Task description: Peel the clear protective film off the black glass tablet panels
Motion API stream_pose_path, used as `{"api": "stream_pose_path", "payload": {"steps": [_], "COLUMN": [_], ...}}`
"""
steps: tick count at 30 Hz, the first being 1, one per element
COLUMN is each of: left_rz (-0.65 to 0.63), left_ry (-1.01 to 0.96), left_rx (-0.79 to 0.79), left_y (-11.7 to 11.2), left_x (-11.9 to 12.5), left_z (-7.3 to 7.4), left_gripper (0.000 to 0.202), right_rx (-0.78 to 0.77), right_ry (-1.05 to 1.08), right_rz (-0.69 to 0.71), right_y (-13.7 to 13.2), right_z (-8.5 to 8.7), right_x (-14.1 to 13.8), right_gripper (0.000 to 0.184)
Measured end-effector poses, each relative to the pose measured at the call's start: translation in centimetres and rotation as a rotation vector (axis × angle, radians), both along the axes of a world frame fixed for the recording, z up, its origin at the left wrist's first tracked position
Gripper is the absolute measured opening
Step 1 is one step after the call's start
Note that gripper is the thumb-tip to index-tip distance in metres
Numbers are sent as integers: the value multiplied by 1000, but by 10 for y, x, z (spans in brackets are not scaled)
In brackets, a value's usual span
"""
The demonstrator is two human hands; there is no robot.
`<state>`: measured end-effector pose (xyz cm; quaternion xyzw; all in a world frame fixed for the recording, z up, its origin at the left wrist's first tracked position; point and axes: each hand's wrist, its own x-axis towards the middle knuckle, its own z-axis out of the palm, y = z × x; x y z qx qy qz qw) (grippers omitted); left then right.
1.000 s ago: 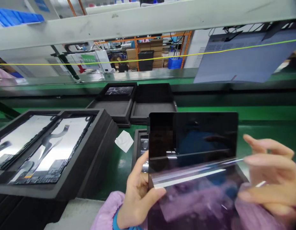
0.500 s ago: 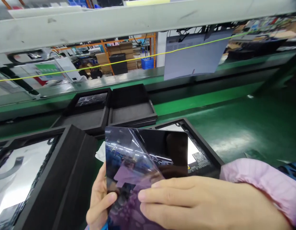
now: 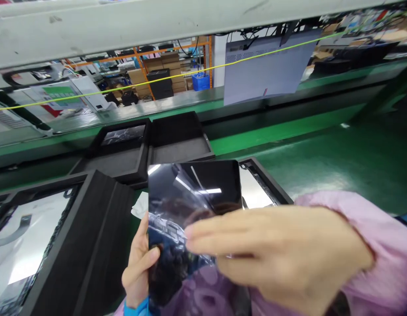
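Note:
A glossy dark screen panel point(image 3: 219, 177) stands tilted in front of me, its face reflecting the lights. My left hand point(image 3: 139, 265) grips its left edge, thumb on the front and fingers behind. A clear film point(image 3: 167, 226) lies over part of the face, with ripples and creases in it. Across the panel's right side reaches my right hand point(image 3: 279, 250), slightly blurred, fingers stretched out together and fingertips at the film near the middle. Its thumb is hidden, and I see nothing held in it. A scrap of white paper or cloth point(image 3: 140, 205) shows behind the panel's left edge.
Black foam trays point(image 3: 102, 237) stack up at left, with a screen part point(image 3: 41, 232) in the top one. Two more trays point(image 3: 180, 151) lie behind. Another tray point(image 3: 272, 180) with a part sits behind the panel on the green bench point(image 3: 322, 162). A monitor point(image 3: 269, 70) hangs above.
My right hand has moved up over the panel, with its fingertips higher on the face. The panel has turned a little, and the film's diagonal edge looks different. My left hand keeps its grip.

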<state>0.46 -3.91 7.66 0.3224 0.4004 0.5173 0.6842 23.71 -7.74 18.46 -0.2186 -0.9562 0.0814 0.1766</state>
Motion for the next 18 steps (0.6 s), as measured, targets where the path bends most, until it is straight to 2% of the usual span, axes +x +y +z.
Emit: {"api": "stream_pose_path", "payload": {"steps": [2,4,7,9,11,13,18], "left_rz": [-19,-40,-3,43,67,82,59], "left_ry": [15,33,125,185,198,206,309], "left_rx": [24,72,155,198,216,232,273], "left_y": [7,15,26,31,34,38,55], "left_x": [4,8,13,16,19,21,19], "left_z": [2,3,4,5,7,7,-5], "left_gripper": [61,50,41,40,40,37,28], "right_rx": [42,91,194,216,169,81,-72], "right_ry": [19,141,438,642,820,947,1057], "right_rz": [20,-47,-322,-498,-574,-581,-604], "right_y": [16,33,55,65,71,75,85], "right_z": [4,3,-7,-15,-22,-26,-32], "right_x": [10,17,18,14,8,4,1], "right_gripper": [7,14,29,31,30,28,25]}}
